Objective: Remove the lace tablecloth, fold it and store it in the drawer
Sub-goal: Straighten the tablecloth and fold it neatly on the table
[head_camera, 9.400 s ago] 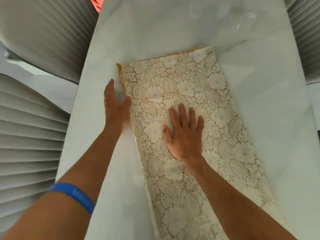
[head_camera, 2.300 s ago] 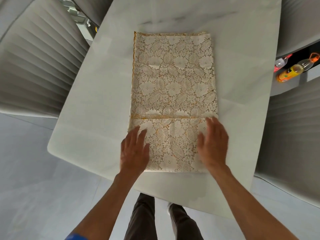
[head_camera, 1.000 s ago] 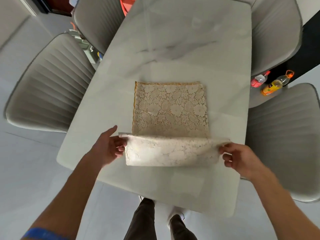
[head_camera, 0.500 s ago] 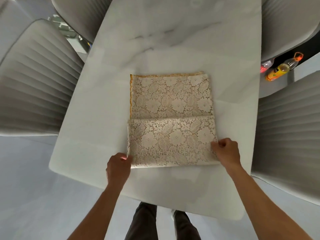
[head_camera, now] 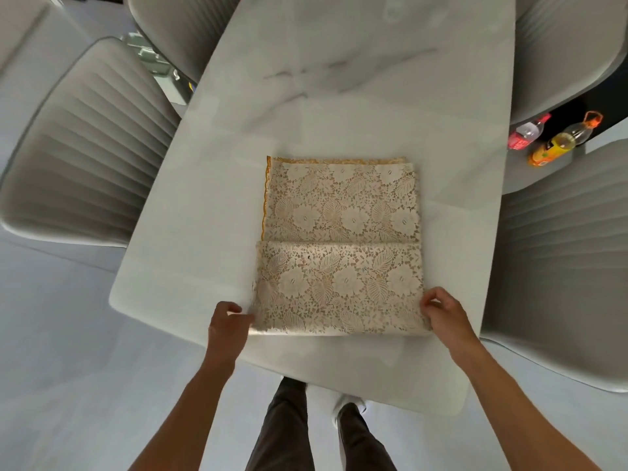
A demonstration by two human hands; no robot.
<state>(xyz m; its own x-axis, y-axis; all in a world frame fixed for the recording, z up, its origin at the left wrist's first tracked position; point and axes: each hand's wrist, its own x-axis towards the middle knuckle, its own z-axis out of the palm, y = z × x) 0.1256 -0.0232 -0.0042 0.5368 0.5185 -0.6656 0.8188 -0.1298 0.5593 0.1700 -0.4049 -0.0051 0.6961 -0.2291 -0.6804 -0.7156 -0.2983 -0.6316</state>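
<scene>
Tablecloth [head_camera: 339, 246] lies folded on the counter [head_camera: 339, 96], near the counter's near edge and roughly centred across its width. There is only the head view. It shows the cloth as a thick lace rectangle with a flap already doubled over its near half; the flap's free edge crosses the cloth from side to side about midway, and an orange hem shows along the cloth's left and far edges.

Left hand [head_camera: 227, 322] pinches the cloth's near left corner, fingers curled in on the lace. Right hand [head_camera: 441, 314] pinches the near right corner the same way. Each grip is narrow and holding cloth, not open on the counter.

From both grips the rest of the cloth runs straight away, toward the counter's far end, and the doubled near edge spans from one hand to the other. Both hands sit level with each other, neither nearer. My judgement is that another fold would carry this near edge forward over the far half, both corners lifting together so the layers stay square.

No drawer is in sight. Grey chairs [head_camera: 85, 147] flank the counter, and two bottles [head_camera: 557, 144] stand beyond the counter's right edge.
</scene>
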